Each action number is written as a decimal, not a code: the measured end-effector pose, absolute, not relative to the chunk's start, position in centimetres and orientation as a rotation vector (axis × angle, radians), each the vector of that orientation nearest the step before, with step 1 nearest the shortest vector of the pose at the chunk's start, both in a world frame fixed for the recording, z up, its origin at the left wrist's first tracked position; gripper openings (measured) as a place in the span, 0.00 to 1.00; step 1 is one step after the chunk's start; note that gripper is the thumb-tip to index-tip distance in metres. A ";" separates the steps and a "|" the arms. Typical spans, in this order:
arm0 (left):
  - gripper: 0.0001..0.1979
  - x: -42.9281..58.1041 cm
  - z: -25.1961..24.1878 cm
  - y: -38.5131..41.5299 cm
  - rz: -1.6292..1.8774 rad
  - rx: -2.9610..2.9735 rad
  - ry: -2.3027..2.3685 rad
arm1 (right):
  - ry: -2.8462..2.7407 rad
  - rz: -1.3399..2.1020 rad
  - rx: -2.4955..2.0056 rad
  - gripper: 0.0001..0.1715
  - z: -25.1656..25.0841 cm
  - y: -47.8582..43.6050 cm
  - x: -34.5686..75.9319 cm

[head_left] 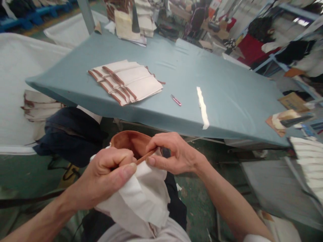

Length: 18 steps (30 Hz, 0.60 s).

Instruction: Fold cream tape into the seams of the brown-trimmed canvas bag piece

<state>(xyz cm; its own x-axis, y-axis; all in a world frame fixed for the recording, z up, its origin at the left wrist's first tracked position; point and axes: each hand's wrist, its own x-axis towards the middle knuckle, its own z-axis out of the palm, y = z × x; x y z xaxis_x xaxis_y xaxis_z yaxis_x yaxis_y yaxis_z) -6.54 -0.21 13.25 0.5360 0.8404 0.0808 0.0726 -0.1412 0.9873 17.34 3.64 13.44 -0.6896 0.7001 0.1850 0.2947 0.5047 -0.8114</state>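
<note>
A white cloth bag with a brown-bound rim and brown lining [143, 195] hangs between my hands, above my lap. My left hand [111, 174] is closed on its rim, thumb on top. My right hand [174, 153] pinches the same brown edge a little further right. On the table beyond lies a stack of folded white cloth pieces with brown edging [131, 82]. Small thread snips with a pinkish handle [176, 100] rest to the right of that stack, apart from both hands. Further right is a narrow white strip [202, 107].
The blue-covered table [176, 70] stands in front of me, its near edge just beyond my hands. White-lined bins [22, 64] are at the left, with a dark cloth heap [73, 134] beside them. A dark cone [135, 18] stands at the table's far end. Loaded shelving [297, 60] rises at the right.
</note>
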 end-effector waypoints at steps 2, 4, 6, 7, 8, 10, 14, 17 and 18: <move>0.27 -6.7 12.7 -0.3 0.823 1.395 0.835 | -2.181 1.171 -0.909 0.16 12.4 4.6 17.7; 0.29 -7.1 12.0 -0.2 0.845 1.299 0.891 | -2.068 1.283 -0.984 0.22 11.3 5.3 18.2; 0.28 -7.6 11.6 0.0 0.885 1.398 0.939 | -1.962 1.349 -1.008 0.25 10.4 5.4 18.6; 0.28 -7.9 11.5 0.1 0.905 1.504 0.942 | -1.923 1.358 -0.998 0.25 10.2 5.4 18.8; 0.26 -8.3 11.4 0.2 0.925 1.623 0.940 | -1.893 1.355 -0.980 0.23 10.1 5.3 19.0; 0.24 -9.1 11.5 0.5 0.966 1.845 0.970 | -1.864 1.322 -0.942 0.17 10.6 5.0 19.3; 0.20 -10.4 11.8 1.6 0.998 2.065 1.115 | -1.889 1.196 -0.920 0.09 13.7 4.7 19.4; 0.20 -10.8 11.9 3.1 0.949 2.073 1.009 | -1.960 1.066 -0.880 0.06 16.8 4.4 19.2; 0.23 -10.7 11.8 3.7 0.918 2.068 0.946 | -1.990 1.041 -0.866 0.04 17.6 4.3 19.1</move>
